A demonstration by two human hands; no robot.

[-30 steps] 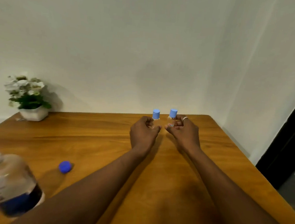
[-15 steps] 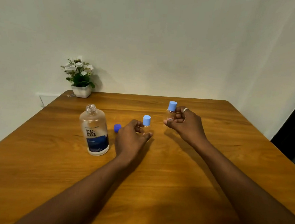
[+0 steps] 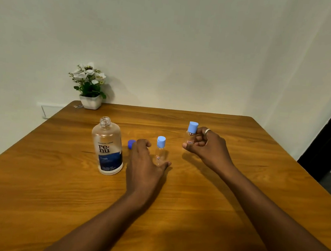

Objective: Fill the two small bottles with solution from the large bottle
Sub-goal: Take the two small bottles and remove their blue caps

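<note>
The large clear bottle [image 3: 108,148] with a blue label stands uncapped at centre left of the wooden table [image 3: 174,205]. Its dark blue cap [image 3: 131,143] lies just right of it. One small clear bottle [image 3: 160,151] with a light blue cap stands upright on the table. My left hand [image 3: 145,163] is spread loosely around it, fingers to its left with a gap, thumb close to its base. My right hand [image 3: 204,146] grips the other small bottle [image 3: 190,133], also capped light blue, and holds it upright a little above the table.
A white pot of white flowers [image 3: 90,91] sits at the table's far left corner against the wall. A wall socket plate [image 3: 47,110] is beside that corner. A dark doorway [image 3: 328,158] lies off the table's right edge.
Both hands came back from the far edge with the small bottles. The left one set its bottle down beside the large bottle and loosened its fingers. The right bottle stays lifted.
</note>
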